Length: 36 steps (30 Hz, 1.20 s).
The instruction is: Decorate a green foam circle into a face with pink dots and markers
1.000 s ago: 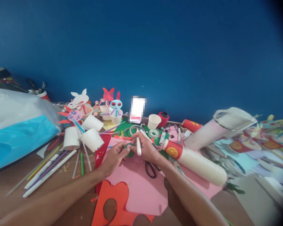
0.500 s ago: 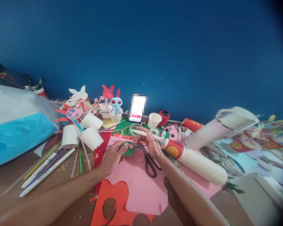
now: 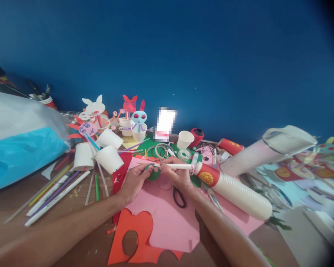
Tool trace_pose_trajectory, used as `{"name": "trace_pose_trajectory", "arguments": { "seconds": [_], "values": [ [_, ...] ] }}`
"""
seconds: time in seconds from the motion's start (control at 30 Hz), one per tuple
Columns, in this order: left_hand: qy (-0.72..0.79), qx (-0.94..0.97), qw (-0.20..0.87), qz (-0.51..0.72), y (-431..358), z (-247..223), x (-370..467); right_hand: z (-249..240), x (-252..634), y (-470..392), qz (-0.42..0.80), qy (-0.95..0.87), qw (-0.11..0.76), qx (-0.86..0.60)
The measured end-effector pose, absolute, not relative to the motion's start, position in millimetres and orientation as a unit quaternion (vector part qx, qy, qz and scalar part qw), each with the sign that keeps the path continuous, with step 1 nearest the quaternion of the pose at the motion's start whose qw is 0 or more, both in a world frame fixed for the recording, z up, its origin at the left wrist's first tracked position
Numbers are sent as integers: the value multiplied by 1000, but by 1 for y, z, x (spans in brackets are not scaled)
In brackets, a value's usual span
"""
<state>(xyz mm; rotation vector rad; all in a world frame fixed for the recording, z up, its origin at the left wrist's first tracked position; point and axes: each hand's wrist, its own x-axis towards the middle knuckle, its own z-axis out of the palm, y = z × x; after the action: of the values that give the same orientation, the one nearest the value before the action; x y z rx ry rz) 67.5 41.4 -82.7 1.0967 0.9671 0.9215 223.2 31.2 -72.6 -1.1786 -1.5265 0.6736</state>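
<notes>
My left hand (image 3: 134, 181) pinches the left edge of a green paper disc (image 3: 150, 174) that carries small pink dots. From the right, my right hand (image 3: 179, 178) is closed around a white marker (image 3: 182, 166), its tip end at the disc. The marker's tip is too small to make out. Beneath both hands lies a sheet of pink paper (image 3: 172, 226). Dark-handled scissors (image 3: 179, 198) rest on it below my right hand, their blades mostly hidden.
Orange cut-out paper (image 3: 143, 228) overlaps the pink sheet. Left are tipped paper cups (image 3: 109, 160), markers (image 3: 58, 196) and paper cup puppets (image 3: 139, 122). A long stack of cups (image 3: 239, 193) and a leaning pitcher (image 3: 245, 157) lie right. A blue wall (image 3: 167, 55) stands behind.
My right hand has closed its fingers around the marker and brought it down to the green disc. My left hand keeps its hold. The view has shifted slightly.
</notes>
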Motion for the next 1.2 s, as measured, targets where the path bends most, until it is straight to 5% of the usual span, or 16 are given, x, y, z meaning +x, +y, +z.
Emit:
{"name": "trace_pose_trajectory", "arguments": {
  "seconds": [1.2],
  "values": [
    [420, 481, 662, 392, 39, -88, 68, -69, 228, 34, 179, -671, 500, -517]
  ]
}}
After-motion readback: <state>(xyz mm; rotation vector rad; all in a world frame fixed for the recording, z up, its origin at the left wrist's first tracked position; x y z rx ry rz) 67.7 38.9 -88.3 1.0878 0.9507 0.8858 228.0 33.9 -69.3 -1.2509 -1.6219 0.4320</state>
